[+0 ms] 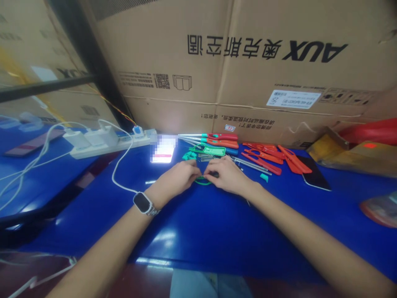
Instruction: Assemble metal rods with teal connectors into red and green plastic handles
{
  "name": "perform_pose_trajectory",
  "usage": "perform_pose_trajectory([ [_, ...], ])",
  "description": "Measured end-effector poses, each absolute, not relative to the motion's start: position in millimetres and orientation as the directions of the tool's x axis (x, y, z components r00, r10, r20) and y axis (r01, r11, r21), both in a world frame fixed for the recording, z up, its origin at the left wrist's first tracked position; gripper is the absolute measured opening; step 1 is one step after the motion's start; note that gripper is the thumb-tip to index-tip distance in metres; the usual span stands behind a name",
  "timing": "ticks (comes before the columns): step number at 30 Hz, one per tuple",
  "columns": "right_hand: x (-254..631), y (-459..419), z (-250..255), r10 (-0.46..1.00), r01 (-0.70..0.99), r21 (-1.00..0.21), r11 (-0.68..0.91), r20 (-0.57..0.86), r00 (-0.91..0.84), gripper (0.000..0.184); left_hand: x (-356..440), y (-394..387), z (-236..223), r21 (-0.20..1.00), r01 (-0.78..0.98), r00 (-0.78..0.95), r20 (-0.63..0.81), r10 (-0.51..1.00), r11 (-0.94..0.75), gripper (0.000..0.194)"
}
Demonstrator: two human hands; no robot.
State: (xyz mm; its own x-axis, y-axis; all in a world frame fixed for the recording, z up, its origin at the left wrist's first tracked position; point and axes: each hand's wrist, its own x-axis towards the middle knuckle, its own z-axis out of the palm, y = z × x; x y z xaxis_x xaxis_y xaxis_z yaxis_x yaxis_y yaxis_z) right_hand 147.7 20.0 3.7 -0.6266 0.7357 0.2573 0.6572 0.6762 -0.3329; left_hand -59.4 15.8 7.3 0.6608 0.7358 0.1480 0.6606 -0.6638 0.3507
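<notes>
My left hand (182, 176), with a watch on its wrist, has its fingers pinched at the left end of a green plastic lighter shell (203, 182). My right hand (228, 173) pinches from the other side, a small dark part (214, 174) showing at its fingertips. Both hands hide most of the shell. Just beyond them lie a green lighter half (214, 150), small teal pieces (190, 155) and thin metal parts (207, 157). Long-nosed lighters in red (221, 136) and orange (221, 142) are lined up behind. Metal tubes (252, 164) lie past my right hand.
Red-orange lighter shells (263, 159) and a dark phone (316, 178) lie at the right. A lit phone (163, 149) and a white power strip (114, 145) with cables are at the left. A large cardboard box (248, 82) stands behind the blue tabletop (192, 231).
</notes>
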Motion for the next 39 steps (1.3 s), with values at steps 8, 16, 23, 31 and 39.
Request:
perform_pose_trajectory([
  [8, 144.6, 16.8, 4.6, 0.718, 0.678, -0.237, 0.696, 0.232, -0.657, 0.011, -59.3, 13.9, 9.9, 0.333, 0.647, 0.683, 0.147, 0.715, -0.686, 0.026],
  [16, 143.9, 16.1, 0.3, 0.716, 0.659, -0.281, 0.698, 0.261, -0.647, 0.010, -50.1, 15.0, 18.0, 0.262, 0.699, 0.666, 0.101, 0.739, -0.666, 0.025],
  [23, 143.2, 18.1, -7.4, 0.801, 0.618, -0.527, 0.584, 0.253, -0.542, 0.012, -52.4, -2.9, 22.0, 0.125, 0.705, 0.696, 0.060, 0.715, -0.698, 0.024],
  [31, 149.0, 10.2, -13.4, 0.726, 0.589, -0.427, 0.686, 0.349, -0.593, 0.013, -61.6, 1.4, 16.3, 0.171, 0.664, 0.719, 0.121, 0.685, -0.728, 0.018],
  [39, 151.8, -2.4, -8.8, 0.675, 0.643, -0.219, 0.734, 0.335, -0.657, 0.025, -64.5, 9.4, 10.4, 0.212, 0.660, 0.707, 0.152, 0.691, -0.721, 0.017],
])
